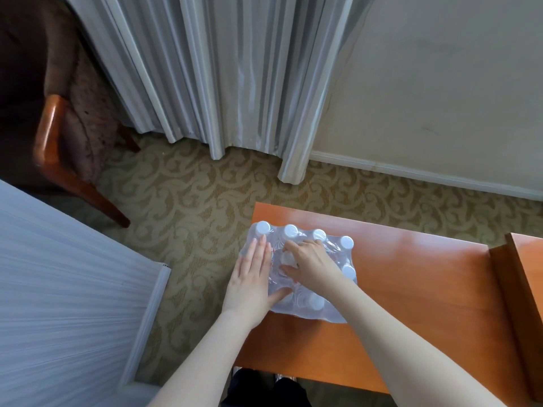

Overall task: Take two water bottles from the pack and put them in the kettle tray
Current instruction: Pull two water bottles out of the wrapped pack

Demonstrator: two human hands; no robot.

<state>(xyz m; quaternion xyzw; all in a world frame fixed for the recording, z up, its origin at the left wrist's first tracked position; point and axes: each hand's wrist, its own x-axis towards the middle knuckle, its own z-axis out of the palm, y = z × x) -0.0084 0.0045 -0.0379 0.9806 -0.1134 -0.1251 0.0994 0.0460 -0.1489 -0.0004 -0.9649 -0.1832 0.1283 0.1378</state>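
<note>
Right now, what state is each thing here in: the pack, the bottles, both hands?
Water bottle pack: upright on the table, still in plastic wrap.
Bottles: capped, still inside the pack.
Left hand: flat and open, pressed on the pack's left side.
Right hand: fingers curled around a middle bottle's cap.
Curtain: drawn shut.

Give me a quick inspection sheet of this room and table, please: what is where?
Surface: orange wooden table, bare apart from the pack.
Job's things: shrink-wrapped water bottle pack at the table's left end; kettle tray not seen.
Clutter: nothing seen.
Hands: left hand flat on the pack's left side; right hand on top, fingers digging into the wrap.
Cables: nothing seen.
Surroundings: grey curtains, patterned carpet, wooden chair, white bedding.
</note>
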